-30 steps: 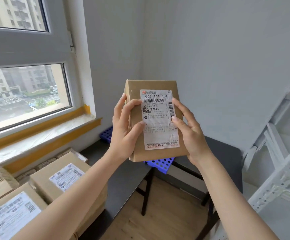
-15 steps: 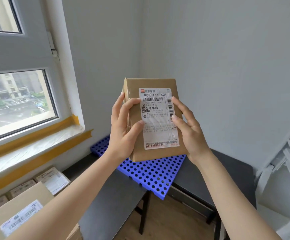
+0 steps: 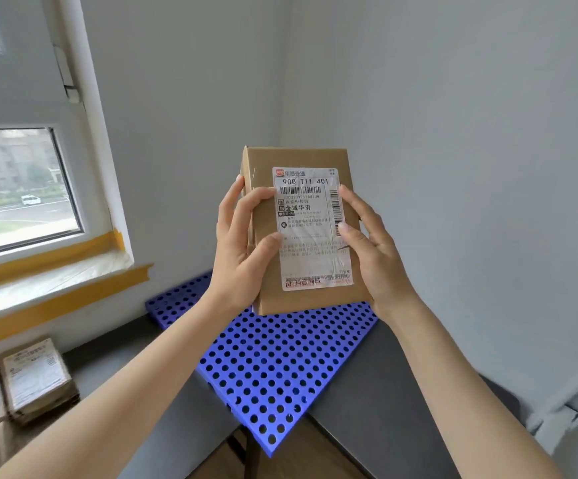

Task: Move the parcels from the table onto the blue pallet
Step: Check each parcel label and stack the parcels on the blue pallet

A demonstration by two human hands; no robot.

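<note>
Two hands, left point(image 3: 242, 250) and right point(image 3: 370, 250), grip brown parcel point(image 3: 301, 160) upright above blue pallet point(image 3: 280, 368)

Both bare forearms reach up and forward from the bottom corners, converging toward the middle of the view. The left hand point(image 3: 242, 247) is raised, palm turned inward, thumb lying across the front of the parcel point(image 3: 301, 160) and pressing there, while its fingers point(image 3: 230, 198) wrap round the left edge and point upward. The right hand point(image 3: 370, 247) mirrors it on the other side: fingers spread, fingertips flat on the front face, palm cupping the right edge low down. Both wrists are bent slightly back, arms extended but elbows not locked, the grip firm from both sides.
</note>
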